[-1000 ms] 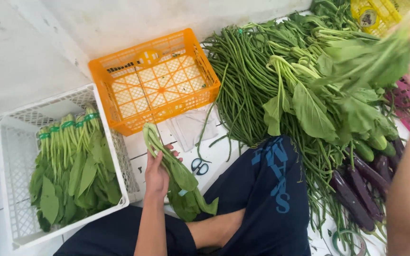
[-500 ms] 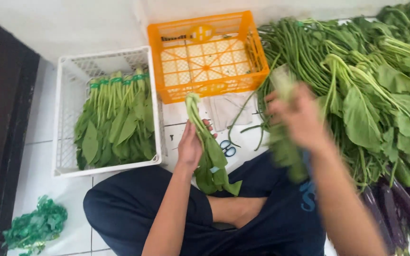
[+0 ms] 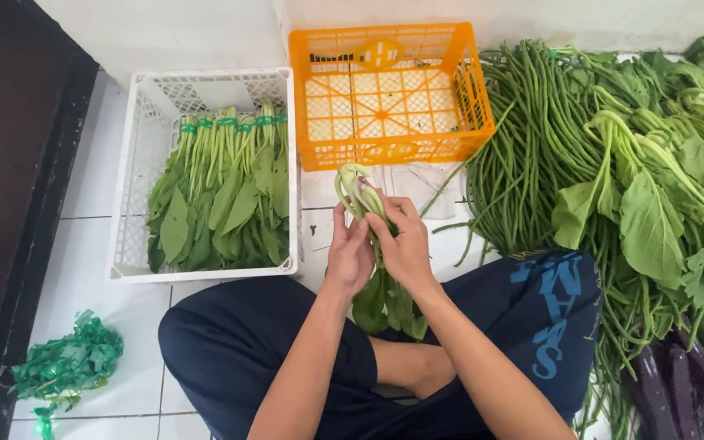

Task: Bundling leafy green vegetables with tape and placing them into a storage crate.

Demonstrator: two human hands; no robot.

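While we scan from the far left, the first thing we hit is one crumpled heap of green ties [image 3: 67, 364] on the floor tiles, next to a dark threshold. Then comes one white crate [image 3: 134, 175] with tied bundles [image 3: 222, 191] of leafy greens lying inside, stems up toward the far wall; we count about five green bands across the stems, though the leaves overlap so it's hard to be sure.

Dead centre, both hands meet on a single bunch [image 3: 366, 236] of greens, held upright over the lap, pale stem ends on top and leaves hanging down between the crossed legs. Our left hand [image 3: 349, 259] is curled around the stems from the left, fingers closed on them. Our right hand [image 3: 402, 243] wraps the same bunch from the other side, fingers bent tight round it too.

Just behind the hands sits one orange crate [image 3: 466, 77] on the floor. To its right we've got a big pile of long beans [image 3: 531, 138], then a loose heap of greens [image 3: 662, 204], and at least three eggplants [image 3: 686, 383] in the bottom right corner.
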